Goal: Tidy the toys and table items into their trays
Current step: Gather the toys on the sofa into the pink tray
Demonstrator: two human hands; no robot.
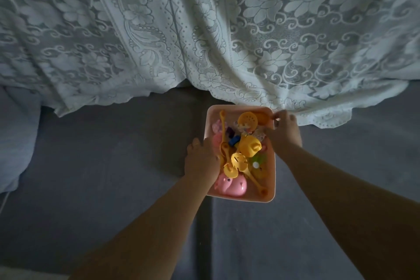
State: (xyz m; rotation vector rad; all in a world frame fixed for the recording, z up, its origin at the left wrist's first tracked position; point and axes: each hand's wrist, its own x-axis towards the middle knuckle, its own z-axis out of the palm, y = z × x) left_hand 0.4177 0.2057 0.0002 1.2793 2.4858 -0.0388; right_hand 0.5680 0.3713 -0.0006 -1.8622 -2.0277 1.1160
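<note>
Basically both hands frame the pink tray (271, 179), which sits on a grey cushioned surface (113, 154) below a lace cloth (204, 29), probably to carry or steady it. Left hand (201, 161) curls over the left rim, fingers together; right hand (284, 132) pinches the far right corner. Yellow toy utensils (247, 148) and a pink animal toy (229, 186) are piled inside, so sorting looks mostly done.

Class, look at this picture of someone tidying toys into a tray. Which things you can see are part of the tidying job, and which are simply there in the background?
Part of the job:
pink tray
yellow toy utensils
pink toy
left hand, gripping the tray's left rim
right hand, gripping the far right corner

Just there:
white lace cloth
grey cushioned surface
</note>
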